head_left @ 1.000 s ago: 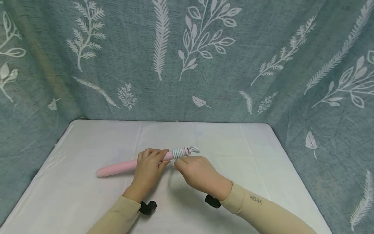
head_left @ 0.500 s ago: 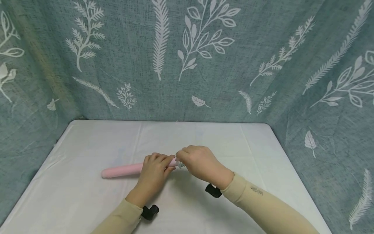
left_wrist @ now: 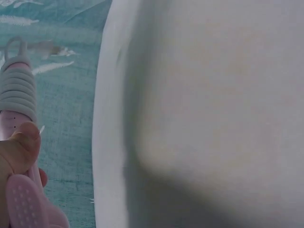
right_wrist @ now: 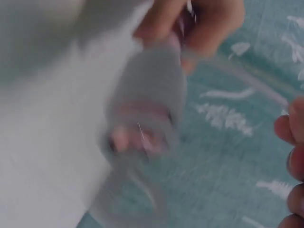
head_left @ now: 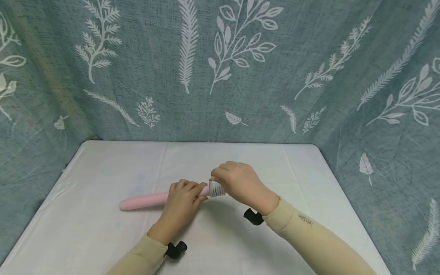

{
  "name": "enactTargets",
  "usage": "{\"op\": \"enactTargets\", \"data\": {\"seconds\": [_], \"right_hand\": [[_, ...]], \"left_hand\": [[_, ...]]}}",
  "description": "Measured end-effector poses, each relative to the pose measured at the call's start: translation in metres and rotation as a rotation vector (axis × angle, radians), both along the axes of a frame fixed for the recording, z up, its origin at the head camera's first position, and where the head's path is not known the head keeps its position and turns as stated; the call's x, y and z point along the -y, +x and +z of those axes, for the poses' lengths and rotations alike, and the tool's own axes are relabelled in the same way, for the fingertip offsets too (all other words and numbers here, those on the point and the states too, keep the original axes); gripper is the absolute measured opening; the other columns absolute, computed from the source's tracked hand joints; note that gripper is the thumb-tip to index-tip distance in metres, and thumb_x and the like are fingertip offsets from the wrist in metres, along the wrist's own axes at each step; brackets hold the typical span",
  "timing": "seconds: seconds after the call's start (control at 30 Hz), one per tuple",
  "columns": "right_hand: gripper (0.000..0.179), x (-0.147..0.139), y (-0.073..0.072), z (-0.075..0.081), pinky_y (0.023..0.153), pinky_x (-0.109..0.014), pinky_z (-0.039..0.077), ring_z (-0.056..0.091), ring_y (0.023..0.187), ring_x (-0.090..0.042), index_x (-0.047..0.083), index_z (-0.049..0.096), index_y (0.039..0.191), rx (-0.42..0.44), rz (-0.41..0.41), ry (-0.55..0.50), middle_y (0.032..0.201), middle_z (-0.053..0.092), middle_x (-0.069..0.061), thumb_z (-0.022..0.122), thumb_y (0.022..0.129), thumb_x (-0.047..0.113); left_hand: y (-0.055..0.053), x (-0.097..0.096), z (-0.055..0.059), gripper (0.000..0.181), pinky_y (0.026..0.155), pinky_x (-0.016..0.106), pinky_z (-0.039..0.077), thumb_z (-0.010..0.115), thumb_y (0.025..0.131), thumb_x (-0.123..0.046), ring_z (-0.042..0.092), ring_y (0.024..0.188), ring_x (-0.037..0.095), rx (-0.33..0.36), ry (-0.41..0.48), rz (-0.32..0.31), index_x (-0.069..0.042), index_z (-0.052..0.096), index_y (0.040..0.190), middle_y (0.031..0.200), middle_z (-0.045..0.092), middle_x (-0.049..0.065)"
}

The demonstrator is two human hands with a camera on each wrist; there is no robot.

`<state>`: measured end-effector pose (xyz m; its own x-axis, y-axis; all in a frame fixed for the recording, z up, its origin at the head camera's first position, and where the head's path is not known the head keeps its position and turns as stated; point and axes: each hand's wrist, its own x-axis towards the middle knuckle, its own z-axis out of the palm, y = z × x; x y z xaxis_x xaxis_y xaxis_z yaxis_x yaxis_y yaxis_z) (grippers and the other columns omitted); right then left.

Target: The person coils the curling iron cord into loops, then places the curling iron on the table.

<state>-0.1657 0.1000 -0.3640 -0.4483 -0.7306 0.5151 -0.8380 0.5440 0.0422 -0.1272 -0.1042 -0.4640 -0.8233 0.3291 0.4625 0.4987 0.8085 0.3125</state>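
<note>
My left hand (head_left: 182, 202) grips a pink curling iron (head_left: 144, 201) by the middle, its long barrel pointing left over the white table. In the left wrist view the thumb lies along the handle, above a pink dotted lever (left_wrist: 27, 202). Pale grey cord (head_left: 216, 189) is wound in several close coils round the handle's right end. My right hand (head_left: 240, 181) pinches the cord's free part just above and right of the coils. A taut stretch of cord (right_wrist: 251, 83) runs from the handle to its fingers (right_wrist: 295, 161) in the right wrist view. A cord loop (right_wrist: 154, 199) sticks out past the handle's end.
The white-covered table (head_left: 120, 164) extends round both hands. Behind it and at both sides hangs a green curtain (head_left: 154, 57) with white leaf patterns. A black wrist camera mount (head_left: 177, 250) sits at the left cuff, another black mount (head_left: 253, 217) at the right.
My right hand has risen from in front of the coils to above them, carrying the cord round the handle. The left hand and curling iron have shifted slightly right.
</note>
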Motion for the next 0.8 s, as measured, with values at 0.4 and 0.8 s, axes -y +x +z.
{"op": "enactTargets", "data": {"seconds": [0.4,0.8], "right_hand": [[0.025,-0.017,-0.036,-0.008,0.053,-0.019,0.04,0.05,0.062,-0.006,0.018,0.072,0.077,0.081,-0.098,-0.116,0.07,0.06,0.009,0.077,0.074,0.043],[0.021,-0.019,-0.045,-0.017,0.06,-0.022,0.046,0.055,0.07,-0.004,0.02,0.075,0.083,0.338,-0.195,-0.06,0.079,0.066,0.011,0.074,0.08,0.041]], "left_hand": [[0.011,-0.001,-0.01,0.034,0.084,0.045,0.038,0.075,0.084,-0.028,0.054,0.097,0.023,-0.076,-0.005,-0.072,-0.017,0.069,0.116,0.102,0.068,-0.003],[0.018,0.007,-0.006,0.035,0.085,0.045,0.036,0.073,0.084,-0.03,0.053,0.098,0.022,-0.103,0.061,-0.114,-0.016,0.068,0.116,0.104,0.067,-0.004]]}}
